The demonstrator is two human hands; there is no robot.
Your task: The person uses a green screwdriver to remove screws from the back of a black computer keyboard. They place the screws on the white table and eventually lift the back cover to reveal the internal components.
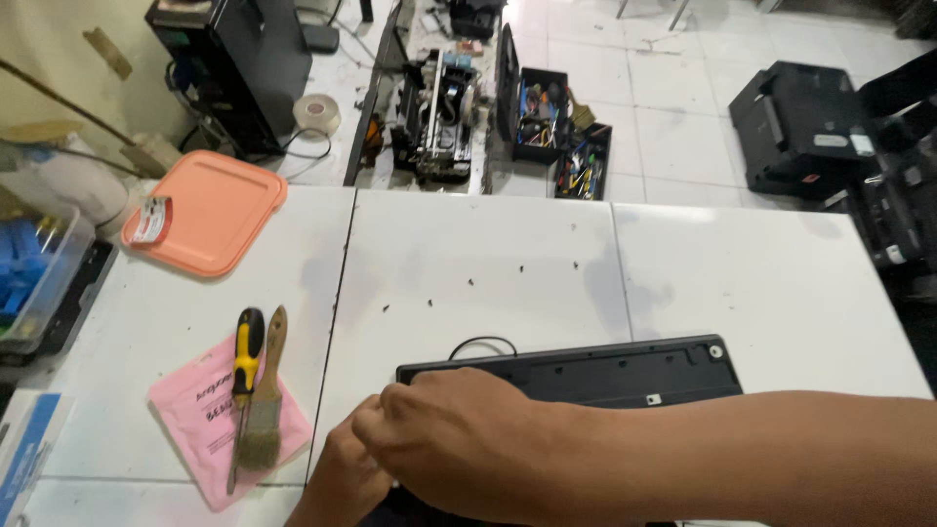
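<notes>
A black keyboard [605,371] lies face down on the white table [488,254], its cable looping out at the back. My right hand [454,439] reaches across from the right and rests on the keyboard's left end, fingers curled. My left hand [342,483] sits just below and left of it, at the keyboard's near left corner, mostly hidden under the right hand. Whether either hand pinches something small cannot be told.
A yellow-and-black screwdriver [243,385] and a paintbrush [264,400] lie on a pink pouch [220,415] to the left. An orange lid [210,210] sits at the back left. Small screws [468,283] dot the table. Toolboxes [547,122] and printers [800,127] stand on the floor beyond.
</notes>
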